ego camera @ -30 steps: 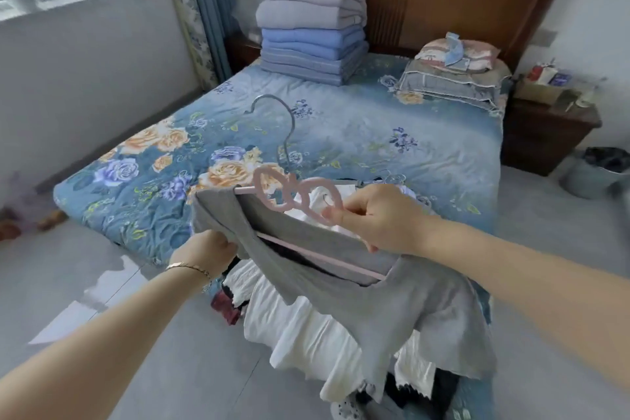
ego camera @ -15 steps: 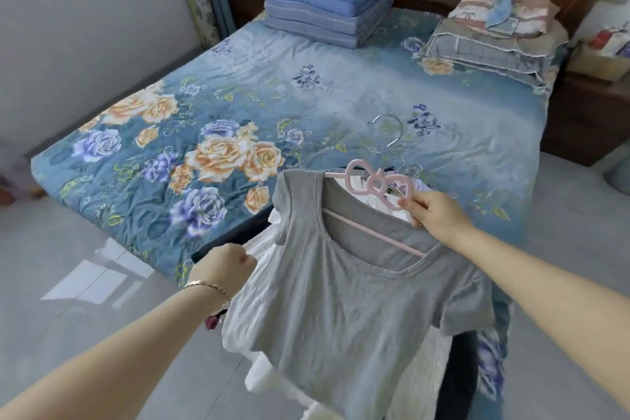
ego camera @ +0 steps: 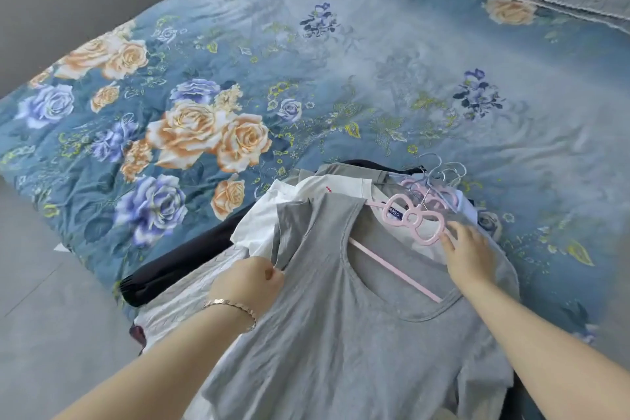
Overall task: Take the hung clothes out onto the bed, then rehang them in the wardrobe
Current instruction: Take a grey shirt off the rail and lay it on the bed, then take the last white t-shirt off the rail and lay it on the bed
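Step in hand, as I judge it: the laying-out half. Grey T-shirt point(ego camera: 341, 334) on its pink hanger point(ego camera: 414, 218) lies on the pile of clothes point(ego camera: 272, 215) at the bed's point(ego camera: 306, 61) near edge.

Left hand point(ego camera: 249, 283): fingers curled, pinching the shirt's sleeve edge.

Right hand point(ego camera: 468, 249): fingers lie on the hanger's bow; cannot tell whether it grips.

Next move calls for freeing both hands without tangling this hanger in the wire hooks point(ego camera: 443, 170) just beyond.

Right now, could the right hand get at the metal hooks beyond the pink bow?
Probably yes: the right hand touches the pink bow hanger, and the metal hooks lie uncovered on the bed just beyond, with nothing between.
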The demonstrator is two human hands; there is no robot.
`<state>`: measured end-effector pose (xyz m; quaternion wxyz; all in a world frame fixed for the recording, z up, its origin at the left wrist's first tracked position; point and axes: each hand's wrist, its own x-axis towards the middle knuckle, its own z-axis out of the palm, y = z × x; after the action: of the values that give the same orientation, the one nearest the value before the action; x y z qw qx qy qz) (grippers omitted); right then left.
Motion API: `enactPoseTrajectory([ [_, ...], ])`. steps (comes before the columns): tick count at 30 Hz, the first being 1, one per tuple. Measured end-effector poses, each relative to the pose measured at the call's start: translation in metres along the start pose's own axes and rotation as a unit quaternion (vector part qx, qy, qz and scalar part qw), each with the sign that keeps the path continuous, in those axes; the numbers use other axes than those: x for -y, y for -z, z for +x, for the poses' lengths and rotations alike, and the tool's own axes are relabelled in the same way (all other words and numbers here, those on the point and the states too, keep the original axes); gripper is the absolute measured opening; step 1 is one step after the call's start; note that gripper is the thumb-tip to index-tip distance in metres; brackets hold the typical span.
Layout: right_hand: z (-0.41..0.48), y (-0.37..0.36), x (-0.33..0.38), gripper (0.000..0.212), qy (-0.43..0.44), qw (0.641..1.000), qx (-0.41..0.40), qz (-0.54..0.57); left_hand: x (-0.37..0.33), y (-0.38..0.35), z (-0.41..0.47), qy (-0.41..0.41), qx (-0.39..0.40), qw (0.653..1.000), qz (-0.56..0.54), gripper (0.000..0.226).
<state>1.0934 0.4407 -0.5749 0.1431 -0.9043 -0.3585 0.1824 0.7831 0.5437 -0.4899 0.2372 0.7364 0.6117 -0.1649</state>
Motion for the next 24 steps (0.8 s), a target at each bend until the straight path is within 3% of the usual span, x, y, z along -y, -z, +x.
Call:
enactPoseTrajectory([
  [4,0.006,-0.011,0.011,0.03,-0.016,0.999,0.044,-0.024,-0.001,-0.005,0.012,0.012,0.008,1.0,-0.007,0.037],
  [8,-0.013,-0.01,0.058,0.026,0.058,0.97,0.232,-0.036,0.012,0.006,-0.001,0.015,0.021,0.999,-0.028,0.031],
  [12,-0.052,0.004,0.125,0.026,0.148,0.926,0.334,-0.09,0.042,0.023,-0.036,0.034,0.029,0.999,-0.026,0.024],
  [18,-0.161,0.031,0.261,0.03,0.296,0.863,0.388,-0.13,0.124,0.062,-0.122,0.082,-0.022,0.993,-0.079,0.025],
  [24,-0.324,0.042,0.396,0.019,0.465,0.781,0.377,-0.177,0.246,0.093,-0.242,0.182,-0.111,0.968,-0.135,0.022],
])
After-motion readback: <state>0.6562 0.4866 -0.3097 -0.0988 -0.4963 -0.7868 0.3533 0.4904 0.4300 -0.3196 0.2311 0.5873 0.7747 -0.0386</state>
